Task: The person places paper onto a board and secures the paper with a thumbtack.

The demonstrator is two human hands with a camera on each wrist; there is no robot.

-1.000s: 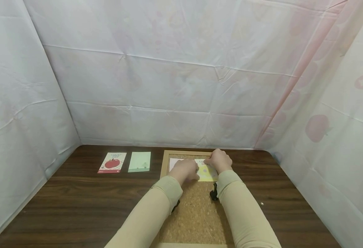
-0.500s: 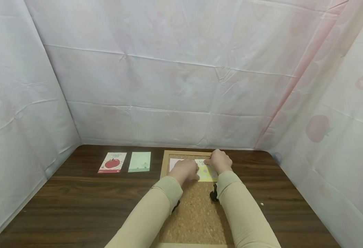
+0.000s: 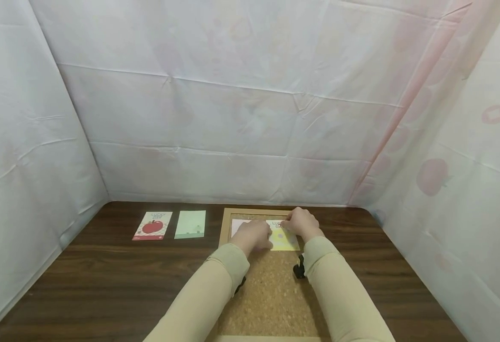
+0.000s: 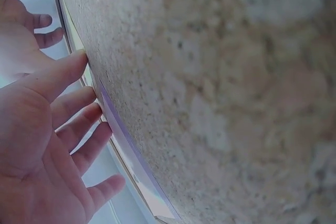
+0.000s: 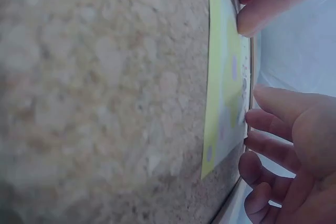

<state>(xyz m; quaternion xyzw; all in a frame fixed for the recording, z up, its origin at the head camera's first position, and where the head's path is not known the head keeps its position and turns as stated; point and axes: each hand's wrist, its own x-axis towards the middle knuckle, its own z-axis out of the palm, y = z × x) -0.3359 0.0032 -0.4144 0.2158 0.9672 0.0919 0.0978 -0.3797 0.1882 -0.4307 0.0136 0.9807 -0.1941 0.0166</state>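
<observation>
A yellow card [image 3: 285, 242] with "LUCKY DAY" lettering and pale purple spots lies near the top of a wood-framed corkboard [image 3: 271, 294]. My left hand [image 3: 253, 235] presses near the yellow card's left edge, its fingers extended over a whitish-purple card [image 3: 236, 225] beside it. That second card is mostly covered in the head view; its purple edge shows in the left wrist view. At the yellow card's top right, my right hand [image 3: 304, 223] touches the upper edge with thumb and fingertips. Its outer fingers bend loosely in the right wrist view, and no object shows between them.
Left of the board, a card with a red apple [image 3: 152, 227] and a pale green card [image 3: 190, 225] lie on the dark wood table [image 3: 117, 285]. A white printed cloth [image 3: 190, 114] hangs behind and along both sides. The board's frame [image 3: 224, 228] forms a raised border.
My right forearm has shifted slightly right, and the small pale object on the table beside it no longer shows. Both hands stay at the cards. The head view has tilted a little.
</observation>
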